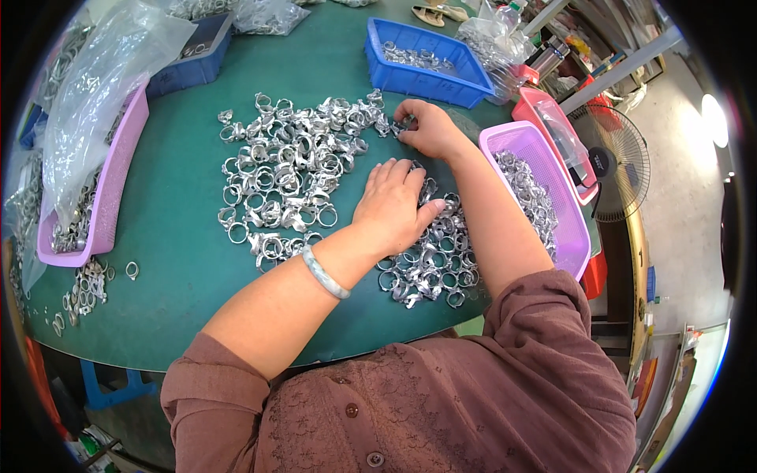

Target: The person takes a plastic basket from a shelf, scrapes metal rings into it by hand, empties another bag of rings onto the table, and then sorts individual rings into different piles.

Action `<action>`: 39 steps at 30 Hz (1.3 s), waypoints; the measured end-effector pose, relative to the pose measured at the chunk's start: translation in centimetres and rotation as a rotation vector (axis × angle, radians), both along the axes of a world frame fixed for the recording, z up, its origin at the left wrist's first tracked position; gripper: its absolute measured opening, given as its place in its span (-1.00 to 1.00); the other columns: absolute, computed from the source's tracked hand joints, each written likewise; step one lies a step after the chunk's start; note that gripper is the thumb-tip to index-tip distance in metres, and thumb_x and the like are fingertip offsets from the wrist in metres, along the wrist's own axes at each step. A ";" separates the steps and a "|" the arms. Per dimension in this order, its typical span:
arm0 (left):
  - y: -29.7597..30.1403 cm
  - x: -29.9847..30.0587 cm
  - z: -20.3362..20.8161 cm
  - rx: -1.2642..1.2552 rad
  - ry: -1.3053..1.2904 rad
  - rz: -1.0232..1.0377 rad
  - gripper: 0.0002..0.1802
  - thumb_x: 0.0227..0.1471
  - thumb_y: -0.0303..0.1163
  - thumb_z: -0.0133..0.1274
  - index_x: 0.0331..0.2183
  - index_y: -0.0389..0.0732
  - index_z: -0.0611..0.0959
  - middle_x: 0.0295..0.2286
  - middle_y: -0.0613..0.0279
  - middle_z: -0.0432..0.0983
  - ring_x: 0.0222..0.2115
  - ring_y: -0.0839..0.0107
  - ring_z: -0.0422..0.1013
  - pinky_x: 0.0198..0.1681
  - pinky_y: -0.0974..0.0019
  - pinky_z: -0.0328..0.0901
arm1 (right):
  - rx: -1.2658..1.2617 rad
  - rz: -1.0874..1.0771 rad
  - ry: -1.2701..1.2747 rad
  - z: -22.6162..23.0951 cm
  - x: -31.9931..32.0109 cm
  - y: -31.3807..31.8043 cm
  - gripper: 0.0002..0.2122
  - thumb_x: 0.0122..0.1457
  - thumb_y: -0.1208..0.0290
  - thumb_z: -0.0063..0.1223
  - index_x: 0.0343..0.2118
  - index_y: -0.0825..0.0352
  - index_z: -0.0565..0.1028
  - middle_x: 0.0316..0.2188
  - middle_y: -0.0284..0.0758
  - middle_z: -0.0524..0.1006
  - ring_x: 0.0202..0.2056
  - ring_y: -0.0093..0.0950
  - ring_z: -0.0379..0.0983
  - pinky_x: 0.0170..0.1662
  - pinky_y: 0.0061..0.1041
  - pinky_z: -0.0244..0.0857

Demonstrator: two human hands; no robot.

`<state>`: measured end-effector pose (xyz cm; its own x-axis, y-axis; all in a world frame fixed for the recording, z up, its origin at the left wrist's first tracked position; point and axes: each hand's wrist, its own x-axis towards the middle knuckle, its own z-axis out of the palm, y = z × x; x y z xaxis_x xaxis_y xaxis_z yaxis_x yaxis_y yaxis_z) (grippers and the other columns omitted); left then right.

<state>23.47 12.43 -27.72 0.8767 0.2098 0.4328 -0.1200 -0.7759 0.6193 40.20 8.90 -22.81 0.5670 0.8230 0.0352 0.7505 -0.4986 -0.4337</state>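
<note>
Many silver-coloured metal rings (288, 162) lie in a broad heap on the green table, left of my hands. A second heap of rings (434, 264) sits nearer my body, between my forearms. My left hand (396, 206), with a pale bangle (322, 272) on its wrist, rests palm down over this nearer heap's far edge, its fingers stretched and thumb apart. What lies under the palm is hidden. Beyond it, my right hand (428, 130) curls thumb and fingers round a metal ring (400, 124) at the far heap's right end.
A pink basket of rings (579, 229) stands by my right forearm. Another pink basket (118, 181), partly under clear plastic, is at the left. Blue trays (465, 93) (189, 75) stand at the back. Loose rings (88, 288) lie near the left edge; a fan (611, 162) is at the right.
</note>
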 end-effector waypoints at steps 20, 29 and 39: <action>0.1 -0.1 -0.2 0.005 -0.058 0.001 -0.46 -0.01 -0.15 0.05 -0.08 -0.35 0.42 -0.07 -0.11 0.28 0.00 -0.05 0.17 0.09 0.02 0.04 | -0.077 -0.110 -0.044 0.0 -1.0 1.5 -0.72 -0.19 0.31 0.21 -0.40 0.37 0.54 -0.45 -0.12 0.54 -0.32 -0.22 0.49 -0.25 -0.32 0.35; 0.4 -0.3 0.8 -0.253 0.002 0.099 -0.38 -0.01 -0.16 0.06 -0.01 -0.35 0.33 0.00 -0.19 0.20 0.04 -0.12 0.12 0.11 0.02 0.04 | -0.603 0.298 0.111 5.6 -1.3 1.1 -0.74 -0.15 0.45 0.12 -0.32 0.40 0.55 -0.40 -0.22 0.58 -0.34 -0.39 0.50 -0.24 -0.47 0.35; -0.2 -0.1 0.5 -0.028 0.061 0.037 -0.36 0.05 -0.06 -0.03 0.05 -0.31 0.33 0.06 -0.22 0.14 0.12 -0.11 0.04 0.19 -0.05 -0.10 | -0.131 0.112 -0.247 -0.2 2.8 5.7 -0.60 -0.19 0.59 0.03 -0.16 0.27 0.51 -0.26 -0.07 0.53 -0.22 -0.18 0.48 -0.16 -0.35 0.36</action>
